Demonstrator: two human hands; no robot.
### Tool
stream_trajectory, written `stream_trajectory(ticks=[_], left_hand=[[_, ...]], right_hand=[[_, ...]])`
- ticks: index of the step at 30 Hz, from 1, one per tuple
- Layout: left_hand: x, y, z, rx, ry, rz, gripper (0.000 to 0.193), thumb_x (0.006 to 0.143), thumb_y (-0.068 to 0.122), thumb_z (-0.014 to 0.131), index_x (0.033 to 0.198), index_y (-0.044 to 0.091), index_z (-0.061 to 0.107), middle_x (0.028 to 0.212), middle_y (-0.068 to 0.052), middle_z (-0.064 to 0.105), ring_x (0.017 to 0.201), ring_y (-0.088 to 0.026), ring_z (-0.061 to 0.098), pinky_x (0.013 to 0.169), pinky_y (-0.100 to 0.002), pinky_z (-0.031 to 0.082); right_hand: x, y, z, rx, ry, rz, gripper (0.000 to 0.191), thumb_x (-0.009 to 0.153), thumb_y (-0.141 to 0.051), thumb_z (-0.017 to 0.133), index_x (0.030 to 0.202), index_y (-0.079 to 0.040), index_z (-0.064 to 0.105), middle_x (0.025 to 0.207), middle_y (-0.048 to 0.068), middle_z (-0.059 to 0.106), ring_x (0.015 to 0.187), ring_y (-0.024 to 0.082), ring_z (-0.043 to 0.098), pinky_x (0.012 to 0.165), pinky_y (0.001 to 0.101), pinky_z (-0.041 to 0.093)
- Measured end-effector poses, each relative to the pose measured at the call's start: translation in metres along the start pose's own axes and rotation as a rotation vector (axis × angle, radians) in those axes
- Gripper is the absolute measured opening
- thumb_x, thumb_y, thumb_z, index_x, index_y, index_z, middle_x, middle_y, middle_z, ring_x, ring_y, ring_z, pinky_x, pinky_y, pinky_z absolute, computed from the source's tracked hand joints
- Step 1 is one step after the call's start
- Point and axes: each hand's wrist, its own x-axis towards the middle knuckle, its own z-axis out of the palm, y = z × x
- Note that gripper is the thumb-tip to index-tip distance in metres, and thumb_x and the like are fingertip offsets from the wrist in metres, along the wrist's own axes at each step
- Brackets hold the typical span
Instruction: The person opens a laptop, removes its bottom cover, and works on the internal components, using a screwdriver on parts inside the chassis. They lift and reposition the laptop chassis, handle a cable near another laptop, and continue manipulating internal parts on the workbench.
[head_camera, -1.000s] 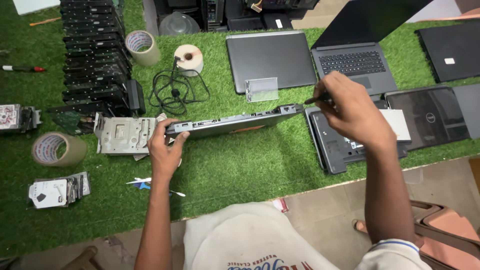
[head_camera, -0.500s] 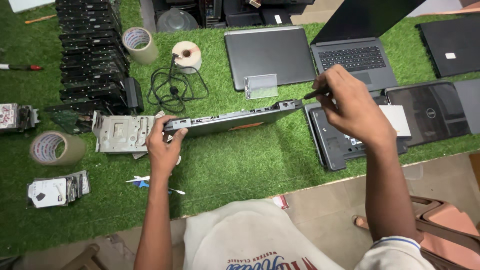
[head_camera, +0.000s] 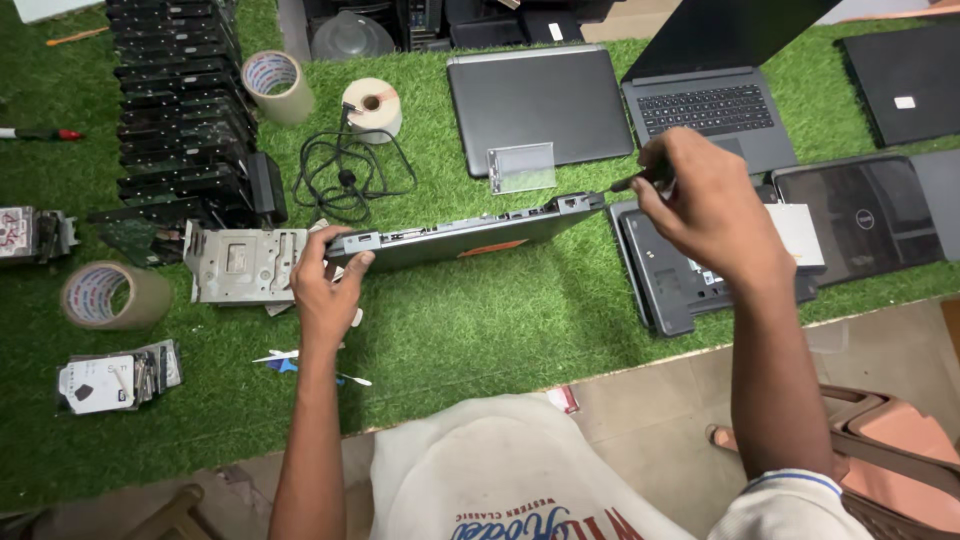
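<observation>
A dark laptop base (head_camera: 465, 237) stands on its long edge on the green turf (head_camera: 480, 320), tilted toward me. My left hand (head_camera: 325, 285) grips its left corner and holds it up. My right hand (head_camera: 700, 205) is closed around a dark screwdriver (head_camera: 632, 182) whose tip points at the base's right corner. Under my right hand lies another dark laptop shell (head_camera: 690, 270), face down, with a white slip on it.
A metal drive bracket (head_camera: 240, 262) lies left of my left hand. Nearby sit tape rolls (head_camera: 105, 295), a coiled black cable (head_camera: 350, 175), a stack of black parts (head_camera: 180, 110), a clear plastic case (head_camera: 522, 165) and several closed and open laptops (head_camera: 540, 100).
My right hand has shifted slightly at the base's right corner with the screwdriver. My left hand keeps its grip on the left corner; the base has stayed put.
</observation>
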Motion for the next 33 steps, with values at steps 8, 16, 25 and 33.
stream_trajectory(ticks=[8, 16, 25, 33], left_hand=[[-0.002, -0.006, -0.001, 0.012, -0.005, 0.053, 0.037, 0.090, 0.009, 0.083, 0.122, 0.004, 0.065, 0.109, -0.008, 0.072, 0.096, -0.015, 0.069, 0.078, -0.029, 0.054], [0.000, -0.001, -0.003, 0.028, -0.012, -0.051, 0.036, 0.087, 0.006, 0.083, 0.119, 0.003, 0.065, 0.108, -0.009, 0.071, 0.092, -0.016, 0.066, 0.068, -0.030, 0.051], [-0.001, 0.000, -0.003, -0.040, -0.025, -0.067, 0.037, 0.088, 0.006, 0.081, 0.121, 0.004, 0.064, 0.110, -0.008, 0.070, 0.095, -0.014, 0.067, 0.073, -0.028, 0.054], [-0.001, -0.003, -0.002, -0.091, -0.023, -0.027, 0.036, 0.090, 0.006, 0.080, 0.122, 0.003, 0.063, 0.113, -0.008, 0.069, 0.099, -0.015, 0.067, 0.078, -0.027, 0.056]], right_hand=[[-0.009, 0.009, 0.005, 0.093, 0.039, -0.031, 0.026, 0.088, -0.001, 0.072, 0.108, 0.001, 0.056, 0.097, 0.016, 0.063, 0.086, 0.029, 0.070, 0.077, 0.0375, 0.055], [-0.012, 0.014, 0.004, 0.035, 0.077, -0.052, 0.025, 0.089, -0.002, 0.072, 0.107, 0.002, 0.055, 0.099, 0.017, 0.063, 0.089, 0.031, 0.069, 0.080, 0.0383, 0.056], [-0.012, 0.012, 0.007, 0.068, 0.079, -0.048, 0.025, 0.090, 0.000, 0.072, 0.107, 0.003, 0.055, 0.099, 0.016, 0.063, 0.090, 0.029, 0.070, 0.079, 0.0371, 0.056], [-0.013, 0.013, 0.005, 0.064, 0.071, -0.058, 0.024, 0.089, -0.001, 0.072, 0.106, 0.002, 0.055, 0.098, 0.016, 0.062, 0.088, 0.030, 0.068, 0.079, 0.0380, 0.055]])
